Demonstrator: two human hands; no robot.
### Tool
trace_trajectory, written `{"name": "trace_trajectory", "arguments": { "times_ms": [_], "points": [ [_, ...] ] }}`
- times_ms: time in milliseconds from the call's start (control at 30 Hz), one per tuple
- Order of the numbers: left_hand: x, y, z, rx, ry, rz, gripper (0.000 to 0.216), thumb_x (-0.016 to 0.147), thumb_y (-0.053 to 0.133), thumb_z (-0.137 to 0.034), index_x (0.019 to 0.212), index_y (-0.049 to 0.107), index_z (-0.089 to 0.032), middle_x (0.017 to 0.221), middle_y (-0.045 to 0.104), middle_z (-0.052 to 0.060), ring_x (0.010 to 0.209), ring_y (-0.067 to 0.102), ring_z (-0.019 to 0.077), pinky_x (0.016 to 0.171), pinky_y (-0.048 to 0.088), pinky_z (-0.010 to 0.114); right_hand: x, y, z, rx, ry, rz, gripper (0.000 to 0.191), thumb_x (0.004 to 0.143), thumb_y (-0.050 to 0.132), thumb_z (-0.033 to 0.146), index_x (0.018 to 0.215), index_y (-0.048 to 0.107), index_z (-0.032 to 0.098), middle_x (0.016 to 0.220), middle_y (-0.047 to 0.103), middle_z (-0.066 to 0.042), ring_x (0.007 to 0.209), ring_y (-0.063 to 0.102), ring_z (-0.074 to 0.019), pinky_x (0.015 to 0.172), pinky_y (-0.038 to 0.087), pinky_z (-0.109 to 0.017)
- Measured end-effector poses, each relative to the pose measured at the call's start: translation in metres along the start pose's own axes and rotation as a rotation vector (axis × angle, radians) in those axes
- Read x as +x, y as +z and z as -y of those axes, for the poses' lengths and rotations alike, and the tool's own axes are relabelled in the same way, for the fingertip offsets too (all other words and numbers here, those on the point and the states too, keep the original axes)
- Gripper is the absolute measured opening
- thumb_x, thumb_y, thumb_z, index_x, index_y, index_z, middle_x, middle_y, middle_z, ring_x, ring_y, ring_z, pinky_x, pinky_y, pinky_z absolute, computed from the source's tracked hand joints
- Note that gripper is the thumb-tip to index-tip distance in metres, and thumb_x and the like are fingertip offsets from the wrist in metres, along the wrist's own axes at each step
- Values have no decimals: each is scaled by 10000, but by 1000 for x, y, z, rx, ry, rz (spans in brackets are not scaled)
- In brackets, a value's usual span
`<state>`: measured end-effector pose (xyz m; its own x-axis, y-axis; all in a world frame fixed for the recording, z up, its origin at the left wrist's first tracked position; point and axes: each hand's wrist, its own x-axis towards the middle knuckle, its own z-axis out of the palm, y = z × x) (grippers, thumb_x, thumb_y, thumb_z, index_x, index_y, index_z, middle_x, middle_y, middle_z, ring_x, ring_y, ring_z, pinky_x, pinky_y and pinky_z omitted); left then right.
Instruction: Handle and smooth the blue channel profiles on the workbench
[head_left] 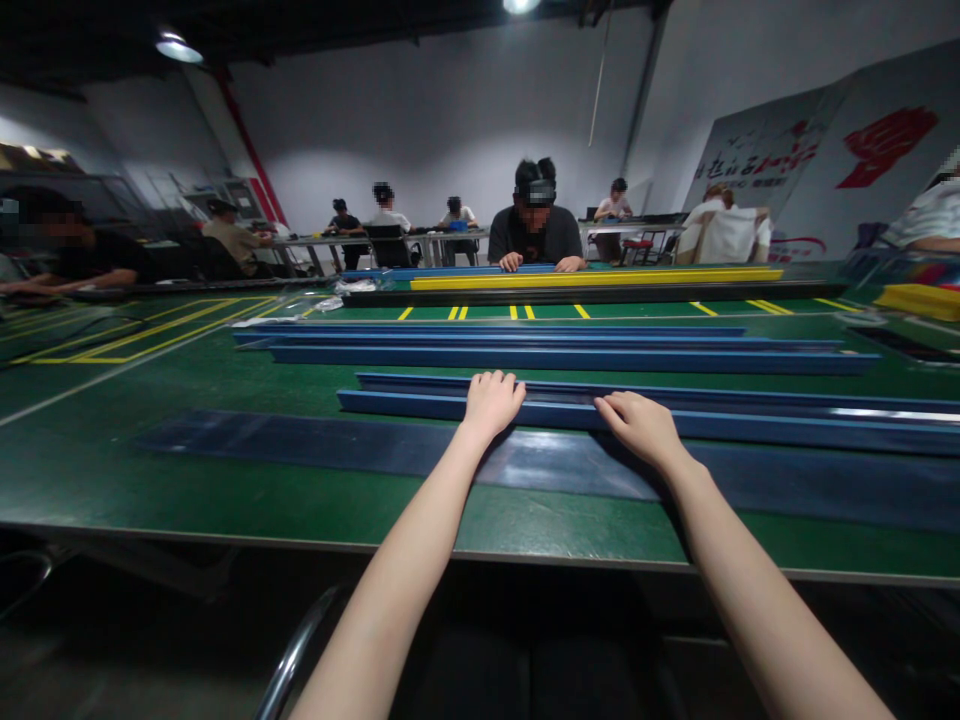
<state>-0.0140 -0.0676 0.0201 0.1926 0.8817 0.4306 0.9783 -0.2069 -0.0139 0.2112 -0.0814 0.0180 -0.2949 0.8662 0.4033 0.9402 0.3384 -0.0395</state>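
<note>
A long blue U-shaped channel [409, 404] lies crosswise on the green table in front of me. My left hand [495, 402] is closed over its near wall, the fingertips hooked inside the trough. Farther right on the same channel, my right hand [641, 425] grips the near wall, with thumb and fingers bent around the edge. Both palms are turned down and hide short lengths of the wall. Between the channel and me rests a flat, shiny dark blue strip [300, 445], passing under my wrists.
Beyond lie more blue channels [562, 357], a black bar [615, 294] and a yellow strip [600, 280]. A co-worker [535, 225] leans over the far side, hands on the table [262, 500]. A dark phone-like slab [904, 345] lies at right. Other people sit at tables behind.
</note>
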Motion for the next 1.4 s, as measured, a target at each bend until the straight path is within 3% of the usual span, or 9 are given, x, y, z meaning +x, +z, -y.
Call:
{"name": "trace_trajectory", "arguments": {
  "times_ms": [1400],
  "points": [
    [2, 2, 1, 40, 14, -1, 354, 901, 268, -295, 927, 589, -149, 943, 620, 91, 905, 536, 214, 780, 344, 333, 0, 2, -2, -11, -4, -10, 416, 886, 289, 384, 689, 608, 203, 748, 639, -32, 779, 563, -156, 611, 319, -238]
  ]
}}
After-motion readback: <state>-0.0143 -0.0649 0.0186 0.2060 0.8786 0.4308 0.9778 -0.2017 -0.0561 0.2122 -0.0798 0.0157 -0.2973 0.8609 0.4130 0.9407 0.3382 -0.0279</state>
